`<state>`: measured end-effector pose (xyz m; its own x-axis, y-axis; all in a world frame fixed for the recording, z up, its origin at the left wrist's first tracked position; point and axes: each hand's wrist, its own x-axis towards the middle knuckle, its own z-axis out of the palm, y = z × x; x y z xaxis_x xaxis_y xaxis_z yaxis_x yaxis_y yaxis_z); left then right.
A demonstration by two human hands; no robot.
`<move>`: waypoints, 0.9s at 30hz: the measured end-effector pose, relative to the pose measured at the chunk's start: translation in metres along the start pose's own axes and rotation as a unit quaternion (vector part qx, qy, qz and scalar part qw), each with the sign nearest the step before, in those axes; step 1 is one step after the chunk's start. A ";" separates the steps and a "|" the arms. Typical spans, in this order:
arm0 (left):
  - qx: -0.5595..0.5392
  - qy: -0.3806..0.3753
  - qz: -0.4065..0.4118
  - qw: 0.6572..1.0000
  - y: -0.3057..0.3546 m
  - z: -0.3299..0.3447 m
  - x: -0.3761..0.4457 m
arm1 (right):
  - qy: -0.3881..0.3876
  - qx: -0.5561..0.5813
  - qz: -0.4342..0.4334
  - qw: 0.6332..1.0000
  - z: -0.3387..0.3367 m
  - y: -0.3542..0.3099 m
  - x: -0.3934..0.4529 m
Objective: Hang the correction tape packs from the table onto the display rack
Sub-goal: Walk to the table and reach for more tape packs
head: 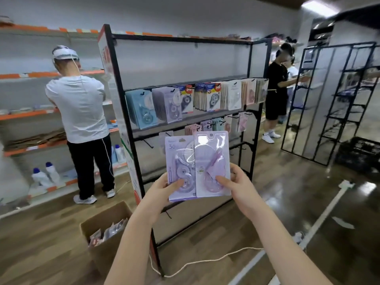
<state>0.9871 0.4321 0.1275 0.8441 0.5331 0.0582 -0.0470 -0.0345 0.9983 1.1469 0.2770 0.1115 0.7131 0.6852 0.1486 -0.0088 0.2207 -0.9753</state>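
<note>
I hold two purple correction tape packs upright in front of the black display rack (121, 93). My left hand (162, 189) grips the lower left edge of the left pack (179, 161), thumb on its face. The right pack (212, 159), a clear blister on a pale card, overlaps the left one; my right hand (236, 182) pinches its lower right corner. Both packs sit level with the rack's lower rows. Its upper row carries several hung packs (168, 103), and the second row has a few more (213, 124) beside bare hooks.
An open cardboard box (107, 243) with more packs stands on the wooden floor at the rack's left foot. A white cord (205, 261) trails across the floor. One person (82, 112) faces the shelves at left; another (275, 87) stands behind the rack. A bare black rack (329, 99) and a crate (359, 155) are at right.
</note>
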 end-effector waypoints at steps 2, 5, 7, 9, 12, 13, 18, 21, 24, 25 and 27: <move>-0.009 -0.010 -0.008 1.000 -0.008 0.003 0.030 | 0.016 0.000 0.008 1.000 -0.010 0.007 0.024; -0.020 -0.023 -0.029 0.999 -0.024 0.011 0.066 | 0.031 -0.005 0.022 0.999 -0.026 0.022 0.052; -0.029 -0.020 -0.039 0.999 -0.033 0.015 0.090 | 0.036 0.001 0.030 0.999 -0.036 0.032 0.073; -0.036 -0.015 -0.045 0.998 -0.042 0.017 0.112 | 0.030 0.003 0.037 0.999 -0.044 0.040 0.096; -0.038 0.007 -0.049 0.998 -0.051 0.016 0.147 | 0.006 0.008 0.044 0.999 -0.055 0.047 0.137; -0.040 0.016 -0.048 0.998 -0.053 0.016 0.160 | 0.000 0.012 0.042 0.999 -0.059 0.049 0.152; -0.032 0.091 -0.025 0.995 -0.052 0.024 0.224 | -0.037 0.033 0.026 0.998 -0.081 0.047 0.232; -0.018 0.146 0.000 0.989 -0.041 0.025 0.261 | -0.054 0.037 0.013 0.998 -0.093 0.041 0.280; -0.023 0.207 0.042 0.977 -0.022 0.020 0.294 | -0.081 0.052 0.009 0.995 -0.098 0.037 0.323; -0.025 0.223 0.058 0.973 -0.014 0.017 0.304 | -0.092 0.053 0.006 0.994 -0.098 0.035 0.336; -0.041 0.259 0.085 0.961 0.000 0.007 0.324 | -0.108 0.064 0.003 0.992 -0.093 0.034 0.356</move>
<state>1.2638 0.5990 0.1464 0.4417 0.8762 0.1926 -0.2204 -0.1021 0.9701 1.4658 0.4639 0.1155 0.5460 0.8162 0.1887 -0.1106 0.2935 -0.9496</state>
